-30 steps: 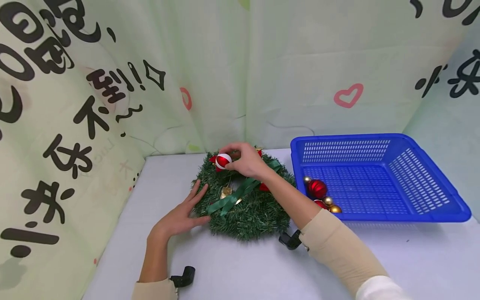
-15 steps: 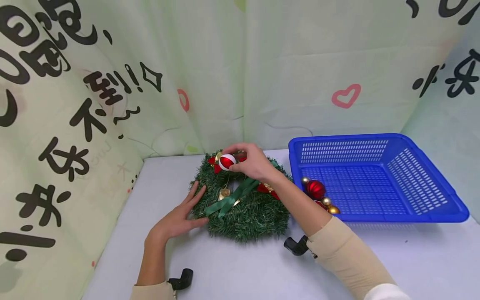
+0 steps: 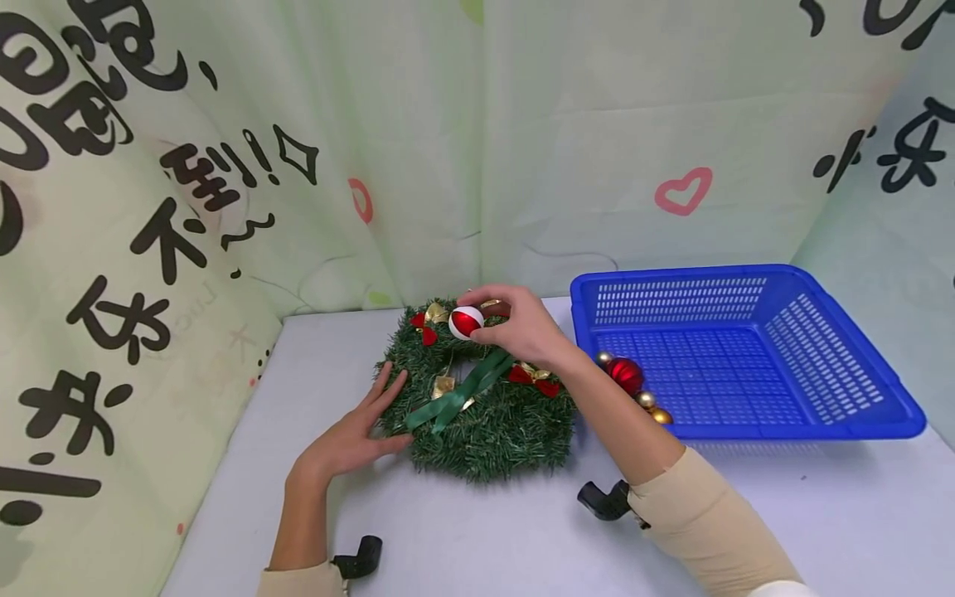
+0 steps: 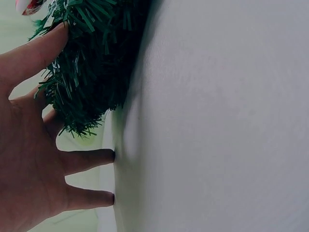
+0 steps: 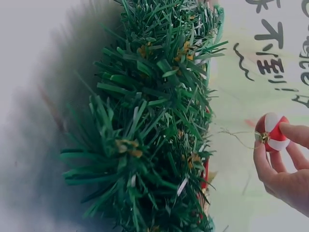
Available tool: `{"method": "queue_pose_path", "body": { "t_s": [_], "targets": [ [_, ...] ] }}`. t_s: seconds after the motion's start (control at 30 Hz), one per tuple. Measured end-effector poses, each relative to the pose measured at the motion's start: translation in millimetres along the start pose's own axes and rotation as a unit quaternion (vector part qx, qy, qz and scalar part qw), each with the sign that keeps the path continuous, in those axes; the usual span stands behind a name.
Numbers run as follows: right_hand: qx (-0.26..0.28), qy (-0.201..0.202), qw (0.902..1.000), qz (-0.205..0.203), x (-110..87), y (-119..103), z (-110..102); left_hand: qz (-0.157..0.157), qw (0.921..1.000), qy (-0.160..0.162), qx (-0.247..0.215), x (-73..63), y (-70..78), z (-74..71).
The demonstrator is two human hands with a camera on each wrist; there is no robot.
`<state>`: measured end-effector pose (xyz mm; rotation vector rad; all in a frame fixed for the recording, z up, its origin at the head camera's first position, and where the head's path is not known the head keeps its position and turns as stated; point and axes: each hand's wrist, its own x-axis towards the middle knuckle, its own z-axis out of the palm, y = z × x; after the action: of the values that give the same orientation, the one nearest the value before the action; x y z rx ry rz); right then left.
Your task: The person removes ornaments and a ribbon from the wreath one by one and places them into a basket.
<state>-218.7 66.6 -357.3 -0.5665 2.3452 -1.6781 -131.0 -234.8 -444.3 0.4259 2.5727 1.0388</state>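
Note:
A green Christmas wreath (image 3: 485, 439) lies on the white table, dressed with red and gold bows (image 3: 533, 377) and a dark green ribbon (image 3: 462, 394). Over its far side, my right hand (image 3: 522, 327) pinches a red and white Christmas ball (image 3: 466, 322) between thumb and fingers. In the right wrist view a thin gold string trails from the cap of the ball (image 5: 271, 133). My left hand (image 3: 346, 435) rests against the wreath's left edge with fingers spread. The left wrist view shows its thumb (image 4: 36, 55) touching the needles and other fingertips on the table.
A blue plastic basket (image 3: 746, 431) stands on the right of the table. In its near left corner lie a shiny red ball (image 3: 625, 376) and several small gold balls (image 3: 661, 415). A printed curtain (image 3: 418, 166) hangs behind and to the left.
My right hand has carried the red and white ball a little to the right across the wreath, uncovering the bows at the upper left and right. The left hand stays in place.

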Motion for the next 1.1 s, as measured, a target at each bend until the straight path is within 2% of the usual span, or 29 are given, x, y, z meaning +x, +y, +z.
{"method": "queue_pose_path", "body": {
  "t_s": [0.3, 0.7, 1.1],
  "targets": [
    [-0.02, 0.032, 0.9993, 0.0, -19.2, 4, -14, -0.001, 1.0, -0.002, -0.004, -0.1, -1.0, 0.4],
    [-0.01, 0.07, 0.9972, -0.024, -46.8, 10, -36, -0.002, 1.0, 0.0, 0.001, -0.1, -0.3, 0.7],
    [-0.014, 0.099, 0.9947, 0.024, -69.5, 22, -62, -0.002, 1.0, 0.0, 0.0, -0.1, 0.3, 0.8]
  ]
}}
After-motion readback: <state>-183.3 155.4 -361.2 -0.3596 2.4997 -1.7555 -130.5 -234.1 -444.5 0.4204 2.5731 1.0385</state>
